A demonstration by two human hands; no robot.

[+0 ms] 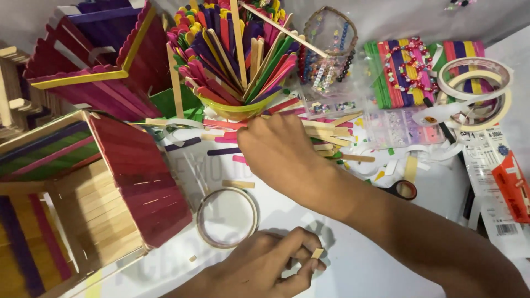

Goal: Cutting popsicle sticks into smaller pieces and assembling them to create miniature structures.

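Bare table (pixel 353 259) beside tape roll (pixel 227 217)

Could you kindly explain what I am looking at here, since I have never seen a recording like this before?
There is no machine here: a person works with two bare hands, filmed by a camera worn on the head and looking down at a white table.

The right hand reaches across to a heap of loose craft sticks lying beside a yellow-green cup of coloured sticks. The left hand pinches a small cut piece of stick between its fingertips.

Around them lie a tape ring, houses built of sticks, a clear bead box, a larger roll of tape and scissors, partly hidden by the arm.
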